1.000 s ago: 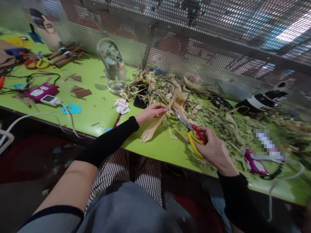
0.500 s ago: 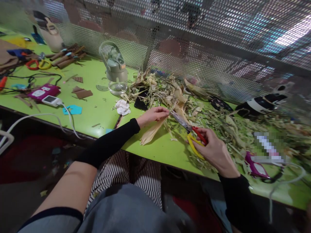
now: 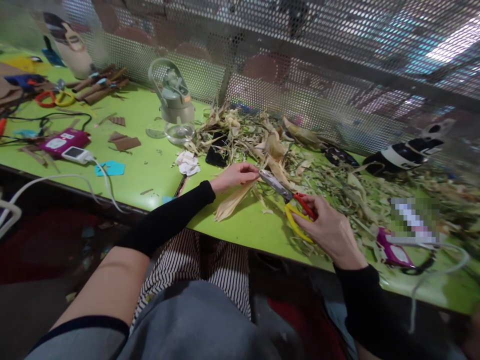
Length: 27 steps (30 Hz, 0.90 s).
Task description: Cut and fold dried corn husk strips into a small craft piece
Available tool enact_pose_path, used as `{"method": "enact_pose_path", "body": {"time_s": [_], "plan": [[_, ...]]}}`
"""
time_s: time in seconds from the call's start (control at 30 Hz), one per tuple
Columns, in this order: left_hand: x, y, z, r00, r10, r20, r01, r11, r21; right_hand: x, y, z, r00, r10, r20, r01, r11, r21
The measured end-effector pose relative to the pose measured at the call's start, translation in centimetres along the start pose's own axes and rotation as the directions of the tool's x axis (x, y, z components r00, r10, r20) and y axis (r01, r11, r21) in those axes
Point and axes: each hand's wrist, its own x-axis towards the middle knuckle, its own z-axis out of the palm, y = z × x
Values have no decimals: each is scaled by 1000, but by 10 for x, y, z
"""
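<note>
My left hand [image 3: 234,176] pinches the upper end of a dry, pale corn husk [image 3: 230,201] that lies on the green table [image 3: 150,170]. My right hand [image 3: 330,230] grips scissors [image 3: 288,200] with one red and one yellow handle loop. The metal blades point up-left and meet the husk right beside my left fingers. Behind both hands spreads a heap of husk scraps [image 3: 285,145].
A clear bottle with a grey-green lid [image 3: 174,105] stands at the back. A crumpled white tissue [image 3: 187,162], a black phone [image 3: 216,157], a pink device with a white charger [image 3: 63,142], brown sticks [image 3: 99,82] and a perforated metal screen [image 3: 300,75] surround the spot.
The scissor blades have moved left along the husk toward my left fingers. The husk stays pinched in my left hand, and the view shifted slightly.
</note>
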Motion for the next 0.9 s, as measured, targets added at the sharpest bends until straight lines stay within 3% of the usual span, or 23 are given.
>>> {"method": "enact_pose_path", "body": {"time_s": [0.23,0.43,0.53,0.67,0.77,0.9], "plan": [[1,0,1,1000,1,-7,-1,1000,12,-5,-8,0,999,42,8,-43,999,11],[2,-1,1,1000,-14,0,14,1000,-13,-3,-7,9,988,155,25,-156,951,267],[4,-2,-1,997,-54,57,57,997,-50,2,-1,12,971,238,-26,-218,924,315],[6,-1,-4,977,-51,209,102,965,-241,9,18,18,953,292,-80,-278,949,151],[6,-1,-7,973,-27,231,103,940,-324,10,36,29,959,281,-37,-282,960,1],[7,-3,-8,971,-4,237,78,950,-302,14,48,38,989,146,-29,-149,977,-152]]}}
